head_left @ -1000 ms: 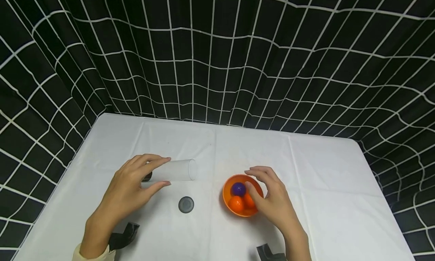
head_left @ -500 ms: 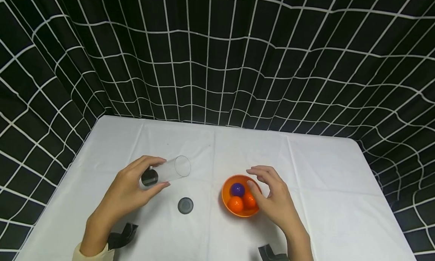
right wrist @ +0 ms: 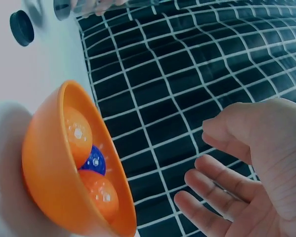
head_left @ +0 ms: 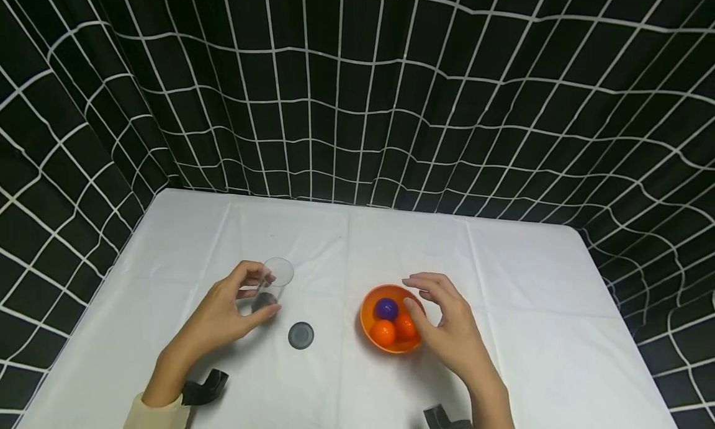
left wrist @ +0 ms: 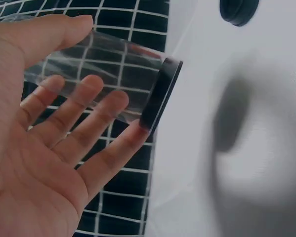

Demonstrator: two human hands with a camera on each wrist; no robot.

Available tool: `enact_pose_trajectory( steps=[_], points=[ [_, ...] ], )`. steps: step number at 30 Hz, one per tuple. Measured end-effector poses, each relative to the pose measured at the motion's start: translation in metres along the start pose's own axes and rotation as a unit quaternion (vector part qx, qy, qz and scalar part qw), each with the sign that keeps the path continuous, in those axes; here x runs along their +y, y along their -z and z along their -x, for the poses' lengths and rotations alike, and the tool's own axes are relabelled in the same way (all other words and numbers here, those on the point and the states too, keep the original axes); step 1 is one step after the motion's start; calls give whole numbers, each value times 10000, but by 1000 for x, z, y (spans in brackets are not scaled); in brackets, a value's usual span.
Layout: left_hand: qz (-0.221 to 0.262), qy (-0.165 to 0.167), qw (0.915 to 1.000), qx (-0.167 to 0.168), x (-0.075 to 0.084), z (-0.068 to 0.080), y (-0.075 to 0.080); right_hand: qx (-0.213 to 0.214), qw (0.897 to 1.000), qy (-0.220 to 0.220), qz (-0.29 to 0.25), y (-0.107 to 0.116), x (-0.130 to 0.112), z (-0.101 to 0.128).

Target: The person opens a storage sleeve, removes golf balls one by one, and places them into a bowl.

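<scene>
My left hand (head_left: 226,308) grips a clear plastic tube (left wrist: 120,69) between thumb and fingers. Its black end cap (left wrist: 161,94) points down at the table, and its open round mouth (head_left: 278,272) tilts up. A loose dark grey cap (head_left: 301,335) lies on the cloth just right of that hand. Farther right stands an orange bowl (right wrist: 44,163) with one purple ball (head_left: 386,308) and two orange balls, a nearer one (head_left: 383,333) and another (head_left: 405,326) beside it. Over the bowl's right side hovers my right hand (head_left: 449,323), fingers loosely bent, holding nothing.
A white cloth (head_left: 530,280) covers the table. Black curtains with a white grid (head_left: 357,94) hang behind and along both sides. Black straps, one at the left wrist (head_left: 205,388) and one at the right wrist (head_left: 444,418), stick out near the forearms.
My left hand has tipped the tube from lying sideways, mouth to the right, to nearly upright with its capped end down. My right hand stays about where it was over the bowl.
</scene>
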State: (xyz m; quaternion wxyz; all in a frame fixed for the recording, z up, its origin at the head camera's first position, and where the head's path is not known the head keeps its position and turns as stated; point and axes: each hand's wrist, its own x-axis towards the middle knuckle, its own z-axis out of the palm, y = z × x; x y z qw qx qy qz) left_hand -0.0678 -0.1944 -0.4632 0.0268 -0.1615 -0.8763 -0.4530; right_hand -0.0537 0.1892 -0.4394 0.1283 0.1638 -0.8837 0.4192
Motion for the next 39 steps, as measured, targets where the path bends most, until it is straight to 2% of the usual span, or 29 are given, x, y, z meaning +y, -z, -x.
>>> enact_pose_trajectory(
  steps=[10, 16, 20, 26, 34, 39],
  points=[
    [153, 373, 9980, -495, -15, 3, -2, 96, 9998, -146, 132, 8, 5, 6],
    [159, 634, 9942, -854, -20, 5, 5, 176, 9996, -133, 152, 9, 8, 7],
    [-105, 688, 9929, -962, -23, 5, 11, 176, 9996, -49, 211, 10, 7, 4],
    [-921, 489, 9883, -1117, -27, 11, 18, 340, 9989, 5, 317, 12, 8, 3],
    [-1313, 585, 9849, -964, -25, 22, 38, 561, 9964, 89, 627, 24, 18, 0],
    [-1686, 538, 9835, -367, -20, 23, 48, 462, 9945, -16, 940, 29, 29, 2]
  ],
)
